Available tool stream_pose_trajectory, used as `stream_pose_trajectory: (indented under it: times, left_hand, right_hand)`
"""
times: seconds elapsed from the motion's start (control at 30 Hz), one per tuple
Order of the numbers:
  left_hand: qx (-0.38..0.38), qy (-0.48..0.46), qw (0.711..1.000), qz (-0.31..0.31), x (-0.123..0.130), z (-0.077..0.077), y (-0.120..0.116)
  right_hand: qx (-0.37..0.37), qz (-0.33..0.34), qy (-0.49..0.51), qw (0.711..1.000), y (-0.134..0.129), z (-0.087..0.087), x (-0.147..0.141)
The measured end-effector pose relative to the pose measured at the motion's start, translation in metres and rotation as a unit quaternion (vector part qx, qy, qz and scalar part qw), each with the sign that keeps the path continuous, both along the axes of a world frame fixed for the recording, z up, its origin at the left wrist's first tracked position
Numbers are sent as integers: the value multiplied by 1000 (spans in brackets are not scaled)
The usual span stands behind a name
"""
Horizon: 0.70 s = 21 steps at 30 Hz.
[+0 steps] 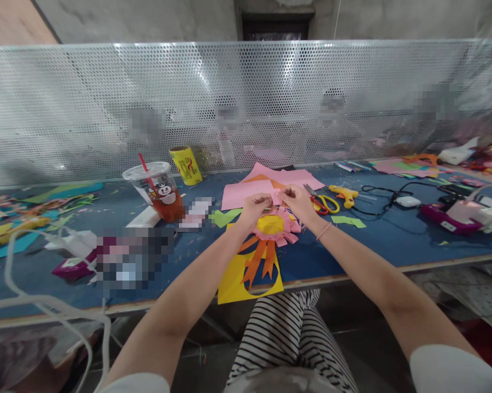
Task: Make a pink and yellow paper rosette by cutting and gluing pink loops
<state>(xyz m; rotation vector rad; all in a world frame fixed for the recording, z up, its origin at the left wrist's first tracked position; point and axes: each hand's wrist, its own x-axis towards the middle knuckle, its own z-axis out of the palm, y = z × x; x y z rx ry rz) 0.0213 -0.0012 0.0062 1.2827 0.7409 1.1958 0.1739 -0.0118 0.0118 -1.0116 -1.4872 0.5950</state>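
Rosette (271, 225) of paper, lying on the blue table (311, 262) straight ahead of me, just on my side of my 2 hands. Yellow centre, pink pleated rim, orange tails (262, 265). Long axis runs from the rim toward my body, swung slightly to my left at the tail end; the forked tips point at the near table edge. Yellow sheet (231, 278) with a round cut-out lies about the tails, its near corner at the edge. My left hand (257, 210) and right hand (295, 203) meet above the far rim, fingertips pinched on a small pink paper piece (275, 196), most of it hidden by my fingers; which way it points, I cannot tell. Pink sheets (250, 192) spread beyond my hands. Right of my right hand: scissors (325, 204), blades angled away and leftward, then yellow glue gun (345, 195) on its black cord. Green scraps (225, 218) near my left hand; farther left, lidded cup (164, 194) with a red straw, yellow tube (187, 166) standing behind it, tilted.
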Motion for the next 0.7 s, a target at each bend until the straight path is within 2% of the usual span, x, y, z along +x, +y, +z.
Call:
stream_pose_trajectory:
  times: [0.17,0.43,0.7]
  left_hand:
    - [8,8,1000,4,1,0,0]
    - [21,28,999,15,1,-2,2]
    - [28,34,999,11,1,0,0]
  right_hand:
    - [11,-6,4,1000,1,1,1]
    - [-22,38,71,996,4,-2,0]
    - [-17,39,62,997,1,3,1]
